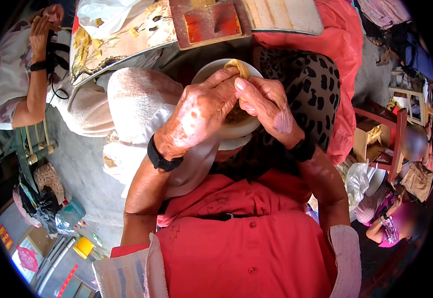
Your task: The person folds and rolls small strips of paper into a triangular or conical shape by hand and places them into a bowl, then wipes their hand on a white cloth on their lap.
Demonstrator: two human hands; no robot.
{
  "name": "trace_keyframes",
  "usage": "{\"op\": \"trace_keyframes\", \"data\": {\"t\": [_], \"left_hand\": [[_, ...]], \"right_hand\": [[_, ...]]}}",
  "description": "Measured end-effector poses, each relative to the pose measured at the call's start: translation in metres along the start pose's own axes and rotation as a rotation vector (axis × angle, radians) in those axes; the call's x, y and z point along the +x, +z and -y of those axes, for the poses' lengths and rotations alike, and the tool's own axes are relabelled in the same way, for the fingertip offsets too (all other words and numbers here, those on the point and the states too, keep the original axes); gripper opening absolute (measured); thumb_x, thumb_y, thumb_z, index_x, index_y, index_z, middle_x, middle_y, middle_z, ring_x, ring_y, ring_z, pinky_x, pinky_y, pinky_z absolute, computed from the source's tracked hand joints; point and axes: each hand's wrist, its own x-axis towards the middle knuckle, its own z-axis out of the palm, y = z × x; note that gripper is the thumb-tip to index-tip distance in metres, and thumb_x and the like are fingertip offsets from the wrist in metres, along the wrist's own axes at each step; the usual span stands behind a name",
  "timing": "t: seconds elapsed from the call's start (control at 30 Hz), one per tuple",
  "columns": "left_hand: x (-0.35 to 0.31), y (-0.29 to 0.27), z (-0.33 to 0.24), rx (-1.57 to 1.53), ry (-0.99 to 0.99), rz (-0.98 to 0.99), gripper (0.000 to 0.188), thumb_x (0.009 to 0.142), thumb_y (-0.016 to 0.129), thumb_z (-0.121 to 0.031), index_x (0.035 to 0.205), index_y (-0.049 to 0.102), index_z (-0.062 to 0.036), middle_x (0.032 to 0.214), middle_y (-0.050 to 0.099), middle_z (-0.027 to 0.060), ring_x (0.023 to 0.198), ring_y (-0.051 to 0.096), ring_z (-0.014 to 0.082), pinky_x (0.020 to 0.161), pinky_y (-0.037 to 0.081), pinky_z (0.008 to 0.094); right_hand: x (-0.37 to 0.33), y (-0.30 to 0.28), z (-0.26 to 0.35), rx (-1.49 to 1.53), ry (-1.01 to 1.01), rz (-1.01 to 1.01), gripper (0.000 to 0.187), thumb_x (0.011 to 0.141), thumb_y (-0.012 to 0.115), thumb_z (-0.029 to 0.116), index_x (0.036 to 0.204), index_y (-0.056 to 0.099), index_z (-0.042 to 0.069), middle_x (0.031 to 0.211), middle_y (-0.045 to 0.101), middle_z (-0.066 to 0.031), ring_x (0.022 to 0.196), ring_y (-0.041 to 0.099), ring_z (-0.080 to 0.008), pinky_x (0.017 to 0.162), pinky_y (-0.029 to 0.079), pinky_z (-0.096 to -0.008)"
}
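Over a white bowl (200, 75), my left hand (200, 110) and my right hand (271, 102) meet, fingertips pinched together. Between them they grip a tan folded strip (238, 66) whose curved end sticks up beyond the fingers. Its kind is not plain to see, and the fingers hide its lower part. Brownish bits (237, 115) lie inside the bowl, partly covered by the hands. The bowl sits about my lap, between a white cloth on the left and leopard-spotted cloth on the right. Each wrist wears a black band.
Ahead, a low table (152, 35) bears yellowish scraps (84, 42), a clear plastic bag (108, 15) and a wooden block with a red face (212, 24). Red plastic sheeting (343, 59) hangs at right. A co-worker (22, 74) sits at far left; another person (388, 218) is lower right.
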Motion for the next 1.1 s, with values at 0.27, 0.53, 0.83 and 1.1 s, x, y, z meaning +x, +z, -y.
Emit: {"op": "trace_keyframes", "data": {"t": [0.27,0.53,0.83,1.1], "left_hand": [[-0.005,0.008,-0.006,0.055,0.076,-0.257,0.025,0.074,0.071,0.002,0.099,0.067,0.0006,0.102,0.061,0.0148,0.088,0.063,0.0247,0.072,0.052,0.0295],[-0.001,0.01,-0.001,-0.98,-0.593,-0.499,0.029,0.078,0.07,0.0,0.105,0.059,0.0011,0.104,0.059,0.0075,0.09,0.058,0.013,0.081,0.047,0.0252],[-0.003,0.015,0.008,-1.021,-0.587,-0.462,0.014,0.084,0.063,0.001,0.098,0.063,0.0032,0.102,0.063,0.0081,0.084,0.061,0.0119,0.078,0.051,0.0242],[-0.007,0.007,-0.005,-0.342,-0.279,-0.306,0.024,0.078,0.047,0.009,0.094,0.065,0.0044,0.104,0.062,0.0128,0.092,0.058,0.0187,0.083,0.045,0.0279]], "right_hand": [[0.0,0.003,-0.001,0.228,0.032,-0.112,0.028,0.096,0.048,0.021,0.086,0.059,-0.002,0.068,0.049,0.0008,0.061,0.042,-0.004,0.056,0.038,-0.0189],[0.001,0.003,0.005,0.131,0.01,-0.192,0.026,0.097,0.045,0.02,0.093,0.059,-0.001,0.075,0.054,0.0001,0.063,0.043,-0.0041,0.056,0.039,-0.02],[0.005,0.001,-0.012,0.061,-0.152,-0.028,0.02,0.096,0.046,0.014,0.094,0.058,-0.002,0.072,0.056,-0.0009,0.06,0.045,-0.0065,0.056,0.04,-0.0221],[0.003,0.004,-0.012,-0.243,-0.36,0.001,0.014,0.093,0.048,0.006,0.088,0.055,-0.006,0.064,0.052,-0.0055,0.056,0.046,-0.0103,0.052,0.04,-0.0246]]}}
